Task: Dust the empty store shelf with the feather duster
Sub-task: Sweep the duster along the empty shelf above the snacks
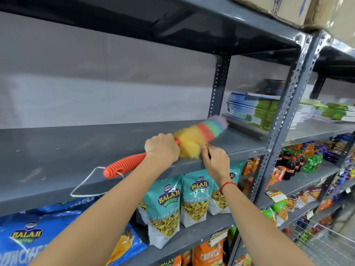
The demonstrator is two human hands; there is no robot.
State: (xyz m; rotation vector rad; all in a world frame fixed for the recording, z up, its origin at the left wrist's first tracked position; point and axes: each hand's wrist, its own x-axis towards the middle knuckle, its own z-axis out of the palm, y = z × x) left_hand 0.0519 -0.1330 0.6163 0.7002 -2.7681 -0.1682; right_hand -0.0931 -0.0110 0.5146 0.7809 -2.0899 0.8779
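Observation:
A bare grey metal shelf (76, 146) runs across the middle of the view. The feather duster (199, 135) lies on its right part, with a rainbow fluffy head blurred at the tip and a ribbed orange handle (124, 166) with a white cord loop. My left hand (162, 148) is shut on the duster's handle just behind the head. My right hand (216, 159) rests with curled fingers on the shelf's front edge, touching the yellow fluff.
A perforated upright post (288, 112) bounds the shelf on the right. Stacked notebooks (253, 110) lie beyond it. Teal snack bags (172, 206) and blue bags (28, 237) fill the shelf below. Soda bottles (292, 164) stand lower right. A cardboard box (288, 10) sits on top.

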